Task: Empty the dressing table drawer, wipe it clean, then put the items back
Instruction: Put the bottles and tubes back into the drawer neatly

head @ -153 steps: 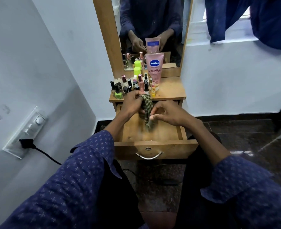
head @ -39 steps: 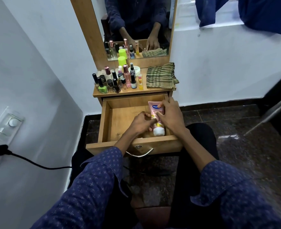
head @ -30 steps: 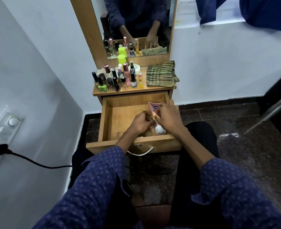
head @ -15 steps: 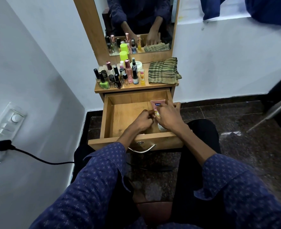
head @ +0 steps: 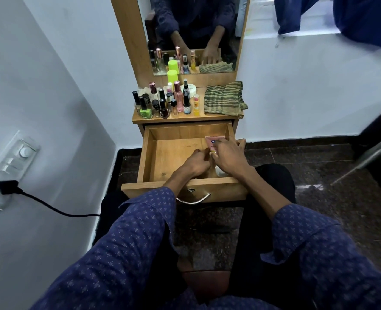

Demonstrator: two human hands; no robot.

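Note:
The wooden drawer of the dressing table is pulled out. A pink lotion tube lies along the drawer's right side, its white cap toward me. My right hand lies over the tube with fingers curled on it. My left hand is beside it, its curled fingers pinching the tube's left edge. Most of the tube is hidden under both hands. A folded green striped cloth rests on the right of the tabletop.
Several small bottles and nail polishes crowd the tabletop's left half, below the mirror. A wall stands close on the left with a switch plate and black cable. My knees sit under the drawer front and its metal handle.
Five seconds ago both hands held the cloth over the drawer and the tube stood on the tabletop. Now the cloth lies folded on top and the tube is down in the drawer's right side.

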